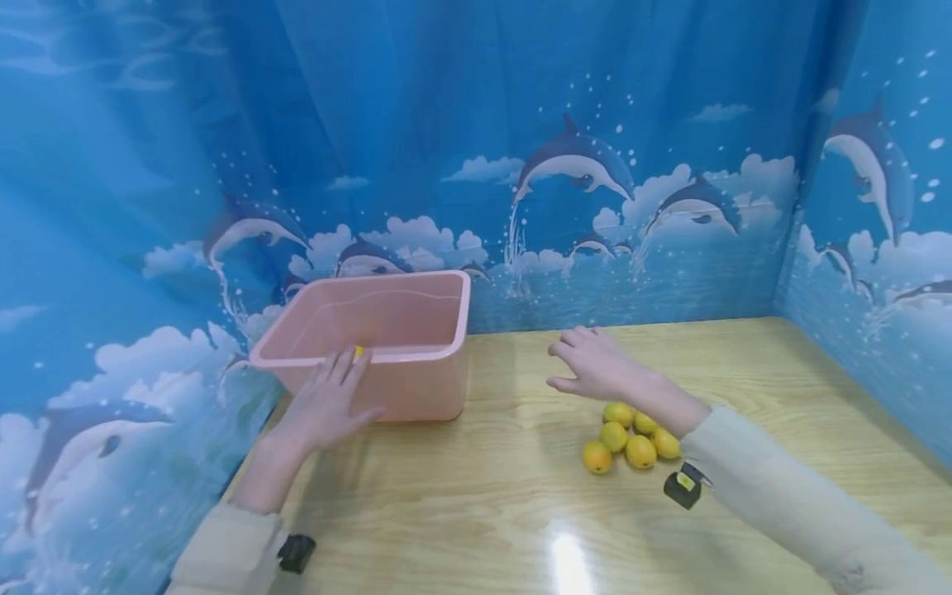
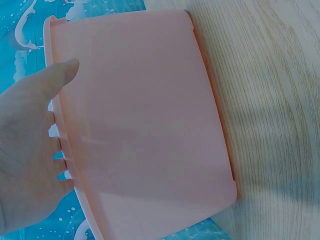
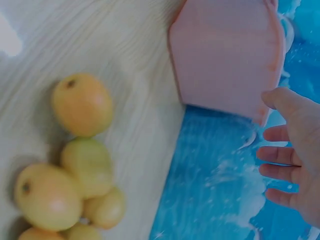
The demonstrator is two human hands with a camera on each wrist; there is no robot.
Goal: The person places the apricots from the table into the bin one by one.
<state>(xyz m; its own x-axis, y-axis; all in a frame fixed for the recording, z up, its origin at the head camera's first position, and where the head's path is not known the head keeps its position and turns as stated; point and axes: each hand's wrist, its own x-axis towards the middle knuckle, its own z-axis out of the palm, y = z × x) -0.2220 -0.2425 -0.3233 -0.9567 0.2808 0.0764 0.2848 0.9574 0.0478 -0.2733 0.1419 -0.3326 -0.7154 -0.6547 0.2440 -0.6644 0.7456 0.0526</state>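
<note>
My left hand [image 1: 325, 406] reaches over the near rim of a pink plastic bin [image 1: 416, 388], its fingers spread and thumb apart. A small patch of yellow [image 1: 359, 351] shows at its fingertips, just above the rim; the rest is hidden. In the left wrist view the thumb [image 2: 70, 71] overlaps the bin's outer wall. Over the table to the right of the bin, my right hand [image 1: 591, 364] hangs with loosely spread fingers and nothing in it. Below its wrist lie several round yellow-orange fruits [image 1: 614, 436], grouped closely together; the forearm partly covers them.
The pink bin stands at the back left of a light wood table [image 1: 476, 512]. A blue curtain [image 1: 669, 273] printed with dolphins closes off the back and both sides. Each wrist wears a small black camera mount [image 1: 296, 553].
</note>
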